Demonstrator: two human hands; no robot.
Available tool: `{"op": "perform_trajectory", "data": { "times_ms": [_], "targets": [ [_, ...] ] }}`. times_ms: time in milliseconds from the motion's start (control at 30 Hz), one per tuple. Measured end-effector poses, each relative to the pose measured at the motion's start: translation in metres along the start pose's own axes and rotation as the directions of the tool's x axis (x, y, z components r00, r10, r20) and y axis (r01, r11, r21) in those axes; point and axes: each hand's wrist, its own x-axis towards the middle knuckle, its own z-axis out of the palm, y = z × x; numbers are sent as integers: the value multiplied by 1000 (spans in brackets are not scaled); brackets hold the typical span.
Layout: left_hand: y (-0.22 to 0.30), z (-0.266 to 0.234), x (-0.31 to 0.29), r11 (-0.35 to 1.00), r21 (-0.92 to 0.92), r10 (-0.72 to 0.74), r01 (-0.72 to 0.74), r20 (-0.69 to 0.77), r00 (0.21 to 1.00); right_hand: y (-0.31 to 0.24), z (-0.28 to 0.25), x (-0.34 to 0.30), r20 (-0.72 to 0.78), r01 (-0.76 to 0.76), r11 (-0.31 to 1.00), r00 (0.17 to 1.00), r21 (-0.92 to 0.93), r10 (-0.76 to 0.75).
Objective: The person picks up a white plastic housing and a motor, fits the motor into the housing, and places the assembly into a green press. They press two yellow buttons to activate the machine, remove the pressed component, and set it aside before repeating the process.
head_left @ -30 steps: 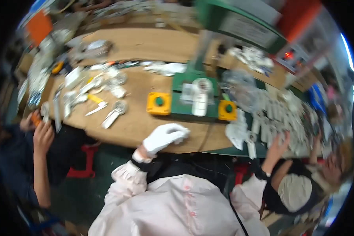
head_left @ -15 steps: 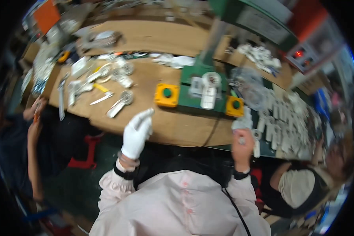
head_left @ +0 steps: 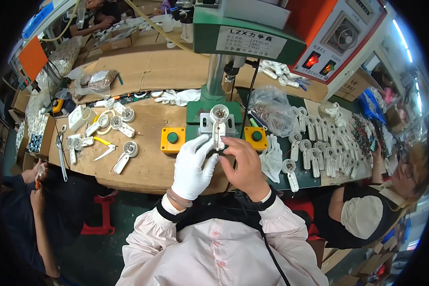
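Note:
A white plastic housing [head_left: 219,126], with a round cup-like head and a straight handle, lies on the base of a green bench press [head_left: 194,114]. Small parts sit inside its cup, and a thin reddish wire runs down the handle. My left hand [head_left: 193,167], in a white glove, has its fingers curled at the left side of the handle's near end. From the right my bare right hand [head_left: 245,164] closes its thumb and fingers on that same end. A small dark bit shows between the fingertips; its kind is too small to tell.
Yellow boxes with green buttons, one left [head_left: 172,138] and one right [head_left: 256,137], flank the press. Similar housings lie in rows on the right [head_left: 329,152]. Yellow-handled cutters [head_left: 104,143] lie on the left. People sit close at both sides.
My hands, apart before, have come together at the near end of the housing's handle. My right hand has left the bench's right side. The view has shifted and sharpened.

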Motion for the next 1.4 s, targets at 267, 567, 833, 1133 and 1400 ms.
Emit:
{"op": "perform_trajectory", "data": {
  "times_ms": [267,567,833,1133,1400],
  "targets": [
    [-1,5,-2,999,52,2,-3,17,1000,5,5,-3,4,-10,1000,1000,25,10],
    [-8,-6,-5,998,64,10,-8,-24,1000,8,-5,-7,-1,-32,998,999,45,32],
    [-45,-26,-13,918,392,-45,55,-34,998,45,-33,-36,-97,-324,870,945,-371,311],
    [-45,-26,-24,888,457,-49,44,-1,999,41,-35,-22,75,-117,798,977,-591,200],
    [-45,-30,-26,936,319,-127,150,-91,988,40,-38,-37,-42,-189,887,981,-422,189]
  ]
}}
